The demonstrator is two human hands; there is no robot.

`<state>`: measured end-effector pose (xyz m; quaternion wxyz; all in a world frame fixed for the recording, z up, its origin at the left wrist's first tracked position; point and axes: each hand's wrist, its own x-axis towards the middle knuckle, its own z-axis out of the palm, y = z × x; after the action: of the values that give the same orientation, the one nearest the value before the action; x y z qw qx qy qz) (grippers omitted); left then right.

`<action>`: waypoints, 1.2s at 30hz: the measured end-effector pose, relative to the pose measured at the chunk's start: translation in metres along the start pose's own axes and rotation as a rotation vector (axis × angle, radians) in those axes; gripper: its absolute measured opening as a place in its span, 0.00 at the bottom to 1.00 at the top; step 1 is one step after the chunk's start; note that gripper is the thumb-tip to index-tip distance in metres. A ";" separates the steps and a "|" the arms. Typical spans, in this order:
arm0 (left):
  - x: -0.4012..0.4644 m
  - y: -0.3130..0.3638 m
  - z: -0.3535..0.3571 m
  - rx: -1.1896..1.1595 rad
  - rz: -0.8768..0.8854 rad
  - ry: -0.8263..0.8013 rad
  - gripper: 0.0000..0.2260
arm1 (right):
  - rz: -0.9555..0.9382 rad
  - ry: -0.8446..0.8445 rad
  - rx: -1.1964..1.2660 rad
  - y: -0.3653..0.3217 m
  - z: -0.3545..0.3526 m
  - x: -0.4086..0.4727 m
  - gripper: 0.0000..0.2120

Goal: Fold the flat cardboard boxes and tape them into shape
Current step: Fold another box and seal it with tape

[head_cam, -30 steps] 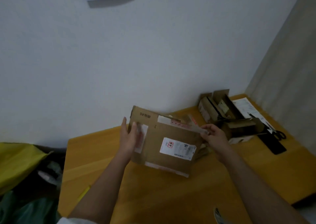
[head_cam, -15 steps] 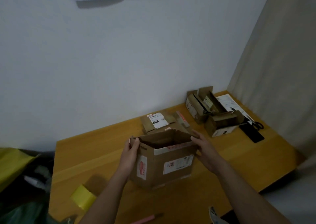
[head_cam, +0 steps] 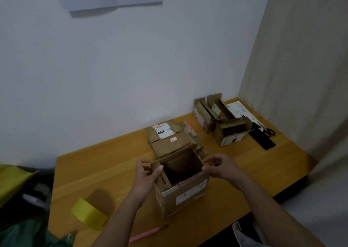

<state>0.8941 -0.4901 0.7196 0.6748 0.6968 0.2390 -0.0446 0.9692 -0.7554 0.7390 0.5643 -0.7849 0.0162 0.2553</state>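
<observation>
Box stands upright and open-topped on the desk, near its front edge. Your left hand pinches the box's left flap between thumb and fingers. Your right hand grips the right rim, fingers curled over it. Flattened cardboard lies just behind the box. Yellow tape roll sits front-left, pink pen at the front edge.
</observation>
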 end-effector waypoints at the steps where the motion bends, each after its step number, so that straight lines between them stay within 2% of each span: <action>1: -0.002 -0.003 0.004 0.022 0.006 -0.012 0.16 | -0.002 0.008 -0.015 0.001 -0.003 -0.003 0.14; 3: -0.008 -0.007 0.013 0.092 0.021 -0.015 0.15 | -0.001 0.011 -0.030 0.003 -0.009 -0.008 0.15; 4: -0.010 -0.009 0.017 0.145 0.026 0.013 0.18 | 0.006 0.002 -0.030 0.006 -0.010 -0.010 0.16; 7: -0.018 -0.009 0.031 0.334 0.036 0.199 0.27 | 0.046 -0.078 -0.093 0.017 -0.015 -0.017 0.16; 11: -0.024 -0.020 0.034 0.338 0.025 0.231 0.22 | 0.050 -0.199 -0.125 0.031 -0.019 -0.023 0.22; 15: -0.027 -0.030 0.026 0.302 -0.021 0.258 0.21 | 0.019 -0.148 -0.107 0.045 -0.018 -0.021 0.25; 19: -0.028 -0.031 0.023 0.262 -0.039 0.173 0.22 | 0.014 -0.088 -0.029 0.054 -0.012 -0.017 0.17; 24: -0.027 -0.033 0.021 0.269 0.028 0.038 0.15 | -0.008 -0.034 0.015 0.058 -0.013 -0.014 0.08; 26: -0.025 -0.032 0.018 0.253 0.025 -0.030 0.16 | -0.005 -0.016 0.003 0.058 -0.012 -0.012 0.09; 30: -0.021 -0.032 0.016 0.265 -0.003 -0.127 0.20 | 0.083 0.017 -0.086 0.055 -0.001 -0.006 0.20; 34: -0.022 -0.020 0.012 0.084 -0.141 -0.181 0.22 | 0.180 0.085 -0.077 0.053 0.010 0.000 0.19; 36: -0.024 -0.012 0.009 0.021 -0.216 -0.210 0.18 | 0.212 0.112 -0.062 0.051 0.015 0.003 0.17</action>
<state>0.8708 -0.5052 0.7167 0.6802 0.6655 0.2399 -0.1921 0.9499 -0.7599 0.6895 0.5079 -0.8088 0.1228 0.2697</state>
